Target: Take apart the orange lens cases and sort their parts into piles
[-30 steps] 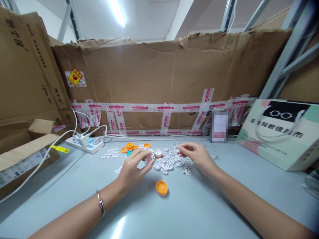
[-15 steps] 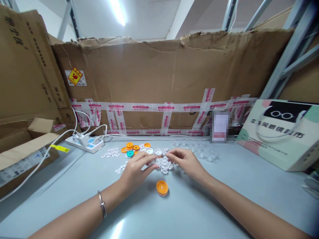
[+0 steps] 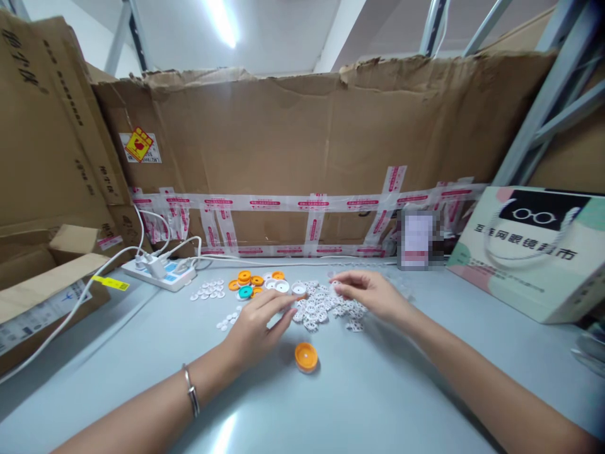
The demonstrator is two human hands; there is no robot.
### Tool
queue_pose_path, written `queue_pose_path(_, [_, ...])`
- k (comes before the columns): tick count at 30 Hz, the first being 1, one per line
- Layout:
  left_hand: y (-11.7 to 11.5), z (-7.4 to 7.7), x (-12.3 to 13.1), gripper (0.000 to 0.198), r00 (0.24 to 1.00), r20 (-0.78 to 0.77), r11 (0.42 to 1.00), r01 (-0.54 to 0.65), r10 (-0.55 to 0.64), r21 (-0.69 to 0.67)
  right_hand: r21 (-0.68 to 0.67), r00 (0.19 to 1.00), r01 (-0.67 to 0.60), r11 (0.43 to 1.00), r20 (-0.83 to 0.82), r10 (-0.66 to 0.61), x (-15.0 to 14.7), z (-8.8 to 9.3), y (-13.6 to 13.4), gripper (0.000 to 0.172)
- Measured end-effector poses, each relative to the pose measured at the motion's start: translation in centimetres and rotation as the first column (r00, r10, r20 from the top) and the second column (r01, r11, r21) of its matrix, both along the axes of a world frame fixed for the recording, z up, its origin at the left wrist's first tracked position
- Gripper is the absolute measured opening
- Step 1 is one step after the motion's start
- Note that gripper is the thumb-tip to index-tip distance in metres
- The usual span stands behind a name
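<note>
My left hand [image 3: 258,323] hovers at the left edge of a pile of small white toothed plastic parts [image 3: 312,308]. Its thumb and fingers are apart, and nothing shows between them. Over the right side of the pile, my right hand [image 3: 366,291] pinches a small white round plastic part [image 3: 335,284] between thumb and fingertips. An orange round wheel-like piece [image 3: 306,357] lies alone on the table in front of the hands, a white dot at its centre. Behind my left hand are more orange wheels [image 3: 244,277], a teal wheel [image 3: 245,292] and white wheels [image 3: 282,286].
Small white discs [image 3: 208,289] lie to the left, with more discs [image 3: 229,318] nearer. Clear plastic pieces [image 3: 401,284] are behind my right hand. A power strip [image 3: 161,272] with cables, an open carton [image 3: 51,284] and a printed box [image 3: 520,255] stand around the grey table.
My right hand has moved right, away from my left hand, with a white part in its fingertips. More of the white pile shows. My left hand has barely shifted.
</note>
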State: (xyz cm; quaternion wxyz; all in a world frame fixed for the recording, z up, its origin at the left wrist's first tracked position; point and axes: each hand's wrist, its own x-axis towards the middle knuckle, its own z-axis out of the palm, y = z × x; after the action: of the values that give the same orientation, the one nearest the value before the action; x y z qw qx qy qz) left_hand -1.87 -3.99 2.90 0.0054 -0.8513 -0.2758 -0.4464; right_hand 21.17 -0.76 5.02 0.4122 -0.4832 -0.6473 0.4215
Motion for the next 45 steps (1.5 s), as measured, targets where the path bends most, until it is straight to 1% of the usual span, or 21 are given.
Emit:
queue_pose_path(1, [0.0, 0.1, -0.1, 0.023, 1.0, -0.004, 1.0, 0.01, -0.01, -0.021, -0.001, 0.996, 0.029, 1.0, 0.084, -0.028, 1.1, 0.3, 0.4, 0.022])
queue_pose_path(2, [-0.1, 0.2, -0.2, 0.023, 1.0, -0.015, 0.999, 0.023, -0.023, -0.043, -0.027, 0.988, 0.035, 0.999, 0.154, -0.031, 2.1, 0.4, 0.8, 0.021])
queue_pose_path(5, [-0.5, 0.6, -0.4, 0.022, 0.989, -0.112, 0.987, 0.08, -0.096, -0.141, -0.128, 0.959, -0.029, 0.991, 0.276, 0.063, 4.1, 0.4, 1.4, 0.018])
queue_pose_path(6, [-0.7, 0.7, -0.4, 0.023, 0.979, -0.161, 0.977, 0.094, -0.126, -0.192, -0.149, 0.948, -0.044, 0.988, 0.304, 0.088, 4.4, 0.1, 1.6, 0.017])
queue_pose_path(8, [-0.9, 1.0, -0.5, 0.026, 0.949, -0.256, 0.946, 0.1, -0.184, -0.308, -0.159, 0.925, -0.042, 0.986, 0.367, 0.099, 4.8, -0.5, 1.9, 0.016])
queue_pose_path(11, [-1.2, 1.1, -0.5, 0.04, 0.92, -0.322, 0.896, 0.061, -0.222, -0.441, -0.128, 0.894, -0.004, 0.992, 0.443, 0.061, 5.1, -1.1, 2.4, 0.017])
queue_pose_path(14, [-1.3, 0.7, -0.4, 0.048, 0.916, -0.33, 0.865, 0.037, -0.23, -0.501, -0.003, 0.871, 0.077, 0.997, 0.486, -0.066, 4.6, -0.7, 2.2, 0.024])
queue_pose_path(15, [-1.3, 0.5, -0.3, 0.048, 0.914, -0.333, 0.86, 0.031, -0.23, -0.509, 0.04, 0.87, 0.079, 0.996, 0.485, -0.089, 4.1, -0.4, 1.8, 0.026])
queue_pose_path(16, [-1.3, 0.4, -0.2, 0.046, 0.914, -0.338, 0.858, 0.023, -0.226, -0.513, 0.071, 0.876, 0.059, 0.996, 0.474, -0.086, 3.4, -0.2, 1.2, 0.028])
queue_pose_path(17, [-1.3, 0.2, -0.1, 0.044, 0.914, -0.342, 0.858, 0.015, -0.221, -0.514, 0.072, 0.891, 0.0, 0.997, 0.453, -0.033, 2.5, 0.1, 0.5, 0.029])
queue_pose_path(19, [-1.3, -0.1, 0.1, 0.041, 0.916, -0.343, 0.858, 0.003, -0.208, -0.513, 0.025, 0.901, -0.172, 0.985, 0.409, 0.147, 0.3, 0.2, -1.3, 0.03])
queue_pose_path(21, [-1.1, -0.4, 0.2, 0.039, 0.92, -0.334, 0.859, 0.003, -0.202, -0.512, 0.019, 0.857, -0.334, 0.942, 0.422, 0.295, -1.9, -0.1, -2.9, 0.036])
queue_pose_path(23, [-0.9, -0.7, 0.3, 0.039, 0.925, -0.317, 0.858, 0.017, -0.208, -0.513, 0.052, 0.811, -0.429, 0.902, 0.463, 0.359, -3.5, -0.6, -4.0, 0.038])
queue_pose_path(26, [-0.5, -1.0, 0.3, 0.041, 0.933, -0.286, 0.844, 0.035, -0.22, -0.535, 0.048, 0.796, -0.441, 0.896, 0.482, 0.366, -4.4, -1.3, -4.4, 0.034])
queue_pose_path(29, [-0.4, -0.9, 0.3, 0.038, 0.934, -0.279, 0.826, 0.029, -0.223, -0.562, 0.043, 0.799, -0.454, 0.89, 0.463, 0.385, -4.1, -1.7, -4.1, 0.031])
queue_pose_path(34, [-0.7, -0.5, 0.4, 0.03, 0.925, -0.3, 0.82, 0.02, -0.231, -0.572, 0.068, 0.814, -0.485, 0.872, 0.4, 0.421, -3.5, -1.6, -3.8, 0.022])
queue_pose_path(37, [-0.9, -0.4, 0.4, 0.031, 0.922, -0.298, 0.825, 0.04, -0.248, -0.563, 0.125, 0.82, -0.493, 0.861, 0.398, 0.412, -3.5, -1.1, -3.8, 0.023])
queue_pose_path(42, [-0.8, -0.1, 0.2, 0.037, 0.925, -0.306, 0.842, 0.026, -0.224, -0.538, 0.148, 0.856, -0.429, 0.891, 0.382, 0.348, -3.2, -0.4, -3.6, 0.024])
queue_pose_path(45, [-0.8, 0.3, 0.0, 0.038, 0.964, -0.22, 0.87, 0.021, -0.148, -0.493, 0.147, 0.891, -0.381, 0.913, 0.323, 0.319, -2.9, -0.2, -3.4, 0.023])
